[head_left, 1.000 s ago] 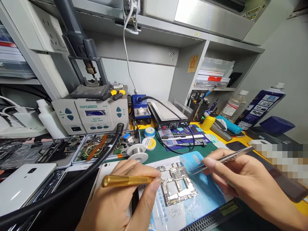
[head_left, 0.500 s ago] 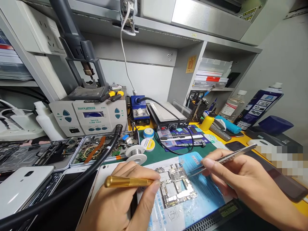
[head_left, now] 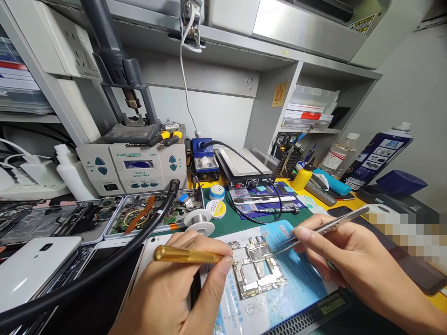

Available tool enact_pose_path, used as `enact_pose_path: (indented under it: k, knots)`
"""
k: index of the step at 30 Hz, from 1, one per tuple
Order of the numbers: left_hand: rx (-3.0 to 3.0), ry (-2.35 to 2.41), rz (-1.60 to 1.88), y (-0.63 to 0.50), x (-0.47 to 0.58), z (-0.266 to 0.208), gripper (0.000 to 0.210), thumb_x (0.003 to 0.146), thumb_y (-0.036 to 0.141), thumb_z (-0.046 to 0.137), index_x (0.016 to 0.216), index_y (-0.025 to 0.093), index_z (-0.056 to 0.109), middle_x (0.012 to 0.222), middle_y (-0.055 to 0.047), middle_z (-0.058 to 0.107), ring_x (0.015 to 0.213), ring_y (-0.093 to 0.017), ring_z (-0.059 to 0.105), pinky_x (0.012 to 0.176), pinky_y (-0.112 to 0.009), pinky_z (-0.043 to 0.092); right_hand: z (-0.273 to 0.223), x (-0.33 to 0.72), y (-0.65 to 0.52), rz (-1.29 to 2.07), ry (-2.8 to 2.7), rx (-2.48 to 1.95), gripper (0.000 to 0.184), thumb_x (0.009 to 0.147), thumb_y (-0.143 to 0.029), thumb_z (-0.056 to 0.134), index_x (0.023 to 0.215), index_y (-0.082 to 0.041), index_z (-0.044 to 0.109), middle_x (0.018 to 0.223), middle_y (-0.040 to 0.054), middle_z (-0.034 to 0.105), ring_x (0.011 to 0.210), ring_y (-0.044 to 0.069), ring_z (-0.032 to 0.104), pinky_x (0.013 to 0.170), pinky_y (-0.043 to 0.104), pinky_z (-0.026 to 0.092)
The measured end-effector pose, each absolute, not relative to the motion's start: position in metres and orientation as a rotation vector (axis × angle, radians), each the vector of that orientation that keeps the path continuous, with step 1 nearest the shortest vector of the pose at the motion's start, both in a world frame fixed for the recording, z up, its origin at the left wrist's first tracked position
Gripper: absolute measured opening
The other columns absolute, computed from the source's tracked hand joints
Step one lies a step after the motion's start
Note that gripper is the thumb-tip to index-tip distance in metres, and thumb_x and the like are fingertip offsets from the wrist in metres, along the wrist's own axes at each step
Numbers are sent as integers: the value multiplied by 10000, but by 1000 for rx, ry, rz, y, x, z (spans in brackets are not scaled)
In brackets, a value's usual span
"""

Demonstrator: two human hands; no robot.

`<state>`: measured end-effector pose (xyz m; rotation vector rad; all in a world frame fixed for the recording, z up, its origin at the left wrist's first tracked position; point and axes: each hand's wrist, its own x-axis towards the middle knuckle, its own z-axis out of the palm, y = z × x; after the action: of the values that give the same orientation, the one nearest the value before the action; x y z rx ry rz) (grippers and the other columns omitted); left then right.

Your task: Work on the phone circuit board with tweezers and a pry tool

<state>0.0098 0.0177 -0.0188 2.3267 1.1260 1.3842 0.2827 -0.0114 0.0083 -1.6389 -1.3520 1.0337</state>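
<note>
My left hand (head_left: pixel 185 284) pinches a gold metal pen-like tool (head_left: pixel 185 255) between thumb and fingers. Its tip is hidden behind my fingertips, at the left edge of a phone circuit board (head_left: pixel 267 280). The board lies flat on a blue and white printed sheet (head_left: pixel 300 274). In my right hand (head_left: pixel 335 251) is a pair of metal tweezers (head_left: pixel 331 224), closed between thumb and fingers. The tweezers' points reach the board's upper right edge; whether they touch it I cannot tell.
A black hose (head_left: pixel 115 265) crosses the left side, over phones and a parts tray (head_left: pixel 111 228). A solder spool (head_left: pixel 199 222) and small round tins (head_left: pixel 217 191) stand behind the board. Farther back are a hot-air station (head_left: pixel 136 165) and a heating plate (head_left: pixel 244 165). Bottles (head_left: pixel 338 153) stand right.
The view has shifted slightly, so the background sits a little farther right. Both hands keep their holds and stay almost in place; the board has not visibly moved on the sheet.
</note>
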Motion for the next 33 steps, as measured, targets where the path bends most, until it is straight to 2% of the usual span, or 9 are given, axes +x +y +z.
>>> enact_pose_path:
  k: [12, 15, 19, 28, 33]
  knots:
    - [2391, 1075, 1309, 16, 4, -16, 145, 979, 223, 560, 1000, 322, 664, 927, 93, 757, 936, -118, 729, 827, -224, 547, 5, 284, -8, 1020, -1336, -1657, 547, 848, -687, 714, 666, -184, 599, 514, -37, 492, 454, 83, 361, 435, 223, 241]
    - [2387, 1084, 1309, 17, 5, -14, 160, 969, 206, 559, 984, 319, 670, 913, 86, 762, 918, -130, 734, 774, -234, 560, 4, 286, -8, 1058, -1323, -1641, 533, 833, -655, 750, 644, -189, 572, 509, -37, 499, 462, 87, 357, 445, 229, 234]
    - [2329, 1104, 1383, 17, 9, -13, 155, 964, 217, 555, 952, 317, 673, 886, 80, 762, 904, -150, 735, 709, -249, 556, 5, 284, -8, 1057, -1304, -1666, 520, 850, -692, 711, 730, -191, 638, 468, -47, 482, 447, 85, 339, 442, 224, 225]
    - [2298, 1121, 1289, 18, 3, -11, 142, 977, 271, 569, 963, 316, 703, 922, 88, 761, 923, -93, 739, 855, -175, 576, 4, 285, -5, 1060, -1286, -1636, 477, 841, -633, 755, 749, -174, 668, 440, -59, 474, 411, 70, 322, 407, 202, 243]
    - [2289, 1131, 1270, 20, 1, -4, 150, 986, 297, 558, 990, 308, 708, 972, 64, 777, 955, -115, 750, 804, -184, 595, 9, 283, -2, 1091, -1303, -1609, 517, 884, -668, 695, 786, -161, 660, 451, -56, 489, 409, 65, 316, 403, 195, 220]
